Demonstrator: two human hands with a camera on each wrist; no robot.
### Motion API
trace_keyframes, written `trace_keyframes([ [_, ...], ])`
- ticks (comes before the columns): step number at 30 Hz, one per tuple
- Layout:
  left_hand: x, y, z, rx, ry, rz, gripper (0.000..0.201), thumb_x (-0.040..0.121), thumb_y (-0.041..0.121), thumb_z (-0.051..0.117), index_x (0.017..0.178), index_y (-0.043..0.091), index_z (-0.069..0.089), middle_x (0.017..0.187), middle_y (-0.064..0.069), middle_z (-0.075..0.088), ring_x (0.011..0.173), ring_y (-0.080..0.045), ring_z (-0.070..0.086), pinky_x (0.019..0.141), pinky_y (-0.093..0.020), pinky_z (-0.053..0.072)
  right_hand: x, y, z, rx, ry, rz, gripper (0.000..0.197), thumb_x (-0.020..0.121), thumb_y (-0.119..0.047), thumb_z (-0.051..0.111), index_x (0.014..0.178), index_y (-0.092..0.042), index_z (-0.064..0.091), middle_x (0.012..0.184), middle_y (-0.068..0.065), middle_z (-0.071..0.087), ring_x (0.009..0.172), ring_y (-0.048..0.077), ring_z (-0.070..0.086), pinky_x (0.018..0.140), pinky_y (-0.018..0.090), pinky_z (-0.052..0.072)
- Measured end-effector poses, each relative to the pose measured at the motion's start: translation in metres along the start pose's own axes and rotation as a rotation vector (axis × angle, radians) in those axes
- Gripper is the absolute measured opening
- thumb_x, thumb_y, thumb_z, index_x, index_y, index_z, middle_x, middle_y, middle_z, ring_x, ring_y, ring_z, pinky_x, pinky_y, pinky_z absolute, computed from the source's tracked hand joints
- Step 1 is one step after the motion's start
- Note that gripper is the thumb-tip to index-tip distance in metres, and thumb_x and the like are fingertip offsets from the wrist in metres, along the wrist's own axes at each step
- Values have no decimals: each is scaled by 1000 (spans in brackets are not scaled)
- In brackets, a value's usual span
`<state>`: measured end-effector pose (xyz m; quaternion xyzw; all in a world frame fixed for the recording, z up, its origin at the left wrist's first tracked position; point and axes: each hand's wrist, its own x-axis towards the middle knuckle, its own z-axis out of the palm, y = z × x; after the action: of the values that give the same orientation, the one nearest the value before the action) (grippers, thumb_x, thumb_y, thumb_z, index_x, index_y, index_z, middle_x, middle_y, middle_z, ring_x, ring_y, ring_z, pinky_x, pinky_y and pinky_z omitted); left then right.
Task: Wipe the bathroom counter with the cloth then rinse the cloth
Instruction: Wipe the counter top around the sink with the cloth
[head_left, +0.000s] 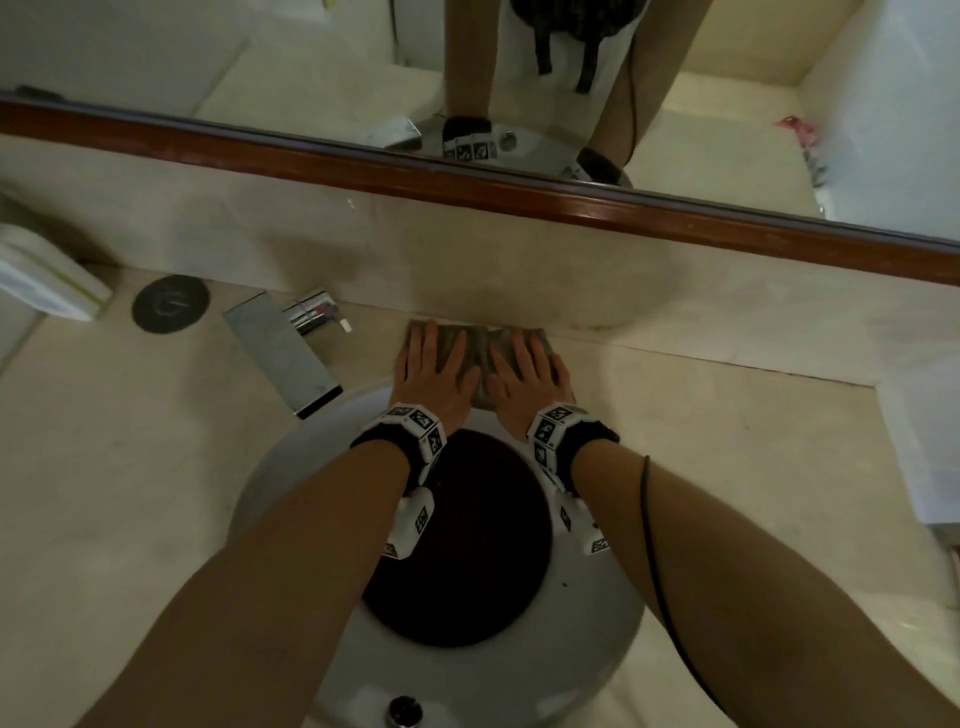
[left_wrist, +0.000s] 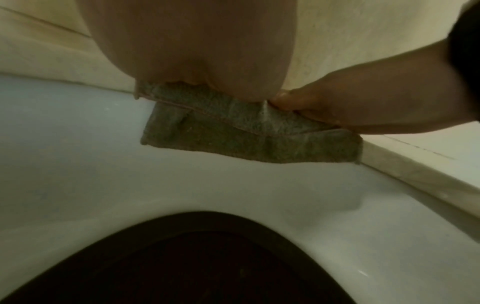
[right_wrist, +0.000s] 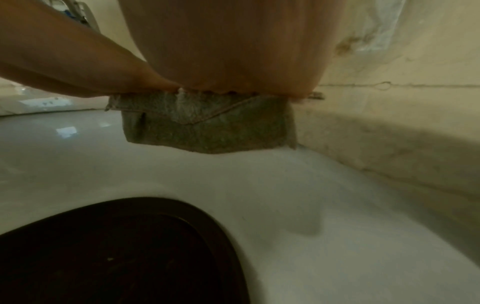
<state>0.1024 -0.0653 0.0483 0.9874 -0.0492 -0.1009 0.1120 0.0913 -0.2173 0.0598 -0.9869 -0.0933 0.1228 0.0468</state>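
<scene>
A folded grey cloth (head_left: 482, 349) lies on the beige counter (head_left: 675, 467) behind the white sink (head_left: 457, 675), against the backsplash. My left hand (head_left: 434, 364) and right hand (head_left: 524, 369) press flat on it side by side, fingers straight and pointing at the wall. In the left wrist view the cloth (left_wrist: 233, 131) hangs its front edge over the sink rim (left_wrist: 182, 181) under my left palm (left_wrist: 194, 45), with the other hand's thumb on its top. The right wrist view shows the cloth (right_wrist: 207, 125) under the right palm (right_wrist: 228, 45) the same way.
A chrome faucet (head_left: 291, 348) stands left of the hands, its spout over the sink. A dark round disc (head_left: 170, 303) and a white box (head_left: 41, 275) lie further left. A wood-framed mirror (head_left: 467, 176) runs above the backsplash. The sink's dark bowl (head_left: 462, 551) lies under my wrists.
</scene>
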Motion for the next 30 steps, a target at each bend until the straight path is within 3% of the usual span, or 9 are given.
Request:
trace_keyframes([
  [17,3,109,17,7,-89,55,61,100,51,15,153,27,-4,160,-10,-18,147,-27,-16,119,-42,-7,-39,90,-3,55,-1,148,55,101,-44,13,154,-30,5,163,1,-4,150,19,-6,120,41,0],
  [21,3,131,23,24,-85,84,61,100,52,16,154,29,-2,160,-9,-16,147,-27,-15,120,-43,-5,-49,111,-3,71,-30,188,54,103,-43,19,154,-32,5,163,0,-6,149,19,-7,119,42,-2],
  [26,1,131,23,31,-57,104,62,99,54,19,154,30,1,161,-8,-14,148,-26,-13,120,-42,-2,-52,115,-7,57,-46,195,55,103,-44,19,154,-32,3,163,-1,-9,149,18,-8,119,42,-2],
  [30,2,121,17,-7,-131,76,66,97,60,16,153,33,-5,159,-4,-22,146,-24,-21,120,-43,-4,-50,111,-7,99,-79,216,56,102,-48,18,154,-34,0,162,-1,-12,149,20,-11,119,45,-3],
])
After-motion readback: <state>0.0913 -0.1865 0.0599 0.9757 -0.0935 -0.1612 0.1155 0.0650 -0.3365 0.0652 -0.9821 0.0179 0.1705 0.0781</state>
